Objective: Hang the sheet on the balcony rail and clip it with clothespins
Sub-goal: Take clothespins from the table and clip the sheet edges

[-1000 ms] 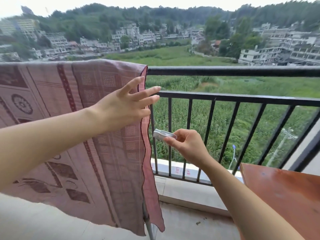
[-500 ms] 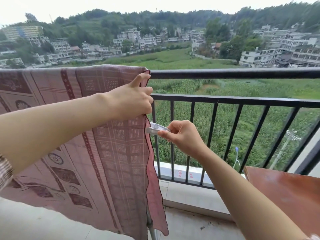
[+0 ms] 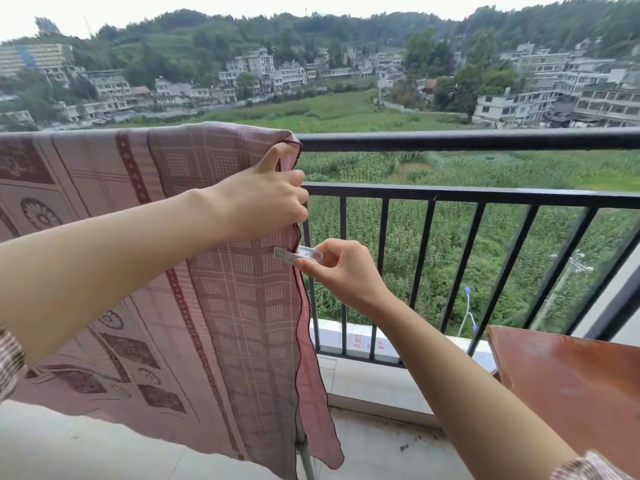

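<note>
A pink patterned sheet (image 3: 145, 265) hangs draped over the black balcony rail (image 3: 467, 139), covering its left part. My left hand (image 3: 266, 199) grips the sheet's right edge just below the top rail, fingers curled round the fabric. My right hand (image 3: 341, 271) pinches a white clothespin (image 3: 298, 253) whose jaw end lies on the sheet's right edge, just under my left hand. Whether the jaws are clamped on the fabric is not clear.
A reddish-brown wooden table (image 3: 568, 379) stands at the lower right beside the railing. Black vertical bars (image 3: 424, 268) run under the second rail. A metal pole (image 3: 306, 455) stands behind the sheet's lower corner. The tiled floor (image 3: 381, 448) lies below.
My left hand went from flat against the sheet to gripping its edge near the top rail. My right hand carried the clothespin left until its jaw end reached the sheet's edge.
</note>
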Demonstrator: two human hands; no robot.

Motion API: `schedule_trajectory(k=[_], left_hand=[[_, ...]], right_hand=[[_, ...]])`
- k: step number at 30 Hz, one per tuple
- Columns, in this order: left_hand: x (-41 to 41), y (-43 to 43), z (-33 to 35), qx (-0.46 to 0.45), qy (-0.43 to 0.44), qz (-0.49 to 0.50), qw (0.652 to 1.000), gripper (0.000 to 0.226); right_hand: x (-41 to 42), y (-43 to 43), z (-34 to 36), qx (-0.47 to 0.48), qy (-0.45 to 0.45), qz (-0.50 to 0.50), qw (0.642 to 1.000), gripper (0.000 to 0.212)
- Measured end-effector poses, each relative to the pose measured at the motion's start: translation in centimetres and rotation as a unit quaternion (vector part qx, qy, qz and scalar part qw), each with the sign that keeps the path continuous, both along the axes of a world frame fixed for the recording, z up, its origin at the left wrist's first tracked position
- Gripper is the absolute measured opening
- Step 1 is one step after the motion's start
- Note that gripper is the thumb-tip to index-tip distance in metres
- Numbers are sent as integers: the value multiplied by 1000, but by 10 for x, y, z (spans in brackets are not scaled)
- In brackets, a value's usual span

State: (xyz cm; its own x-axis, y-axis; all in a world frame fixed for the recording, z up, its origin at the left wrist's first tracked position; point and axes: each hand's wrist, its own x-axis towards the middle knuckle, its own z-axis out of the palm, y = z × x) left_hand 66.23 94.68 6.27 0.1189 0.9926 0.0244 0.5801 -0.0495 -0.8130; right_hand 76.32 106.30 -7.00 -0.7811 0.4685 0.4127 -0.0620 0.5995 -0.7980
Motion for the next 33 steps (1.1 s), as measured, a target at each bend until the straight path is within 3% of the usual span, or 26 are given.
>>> schedule_trajectory(k=[2, 7, 11, 15, 20, 23, 27, 33], left_hand=[[-3, -3, -3, 19, -12, -33, 999, 23], [-6, -4, -19, 78, -67, -113, 988, 7], [8, 4, -60, 108, -131, -176, 970, 12], [46, 36, -127, 104, -262, -206, 937, 12], [106, 95, -220, 32, -481, -70, 873, 22], [159, 122, -274, -29, -564, 10, 825, 30], [254, 147, -336, -127, -615, 38, 777, 34], [385, 166, -416, -237, -620, 46, 746, 36]], right_hand=[[1, -1, -2, -14, -12, 5, 1000, 33], [16, 0, -12, -33, -52, -9, 998, 70], [44, 9, -39, -55, -75, -71, 993, 57], [96, 20, -86, -102, -119, -175, 972, 42], [187, 31, -137, -146, -176, -310, 923, 29], [246, 35, -163, -165, -203, -383, 886, 25], [330, 36, -201, -219, -223, -460, 831, 18], [465, 42, -262, -294, -299, -513, 749, 22]])
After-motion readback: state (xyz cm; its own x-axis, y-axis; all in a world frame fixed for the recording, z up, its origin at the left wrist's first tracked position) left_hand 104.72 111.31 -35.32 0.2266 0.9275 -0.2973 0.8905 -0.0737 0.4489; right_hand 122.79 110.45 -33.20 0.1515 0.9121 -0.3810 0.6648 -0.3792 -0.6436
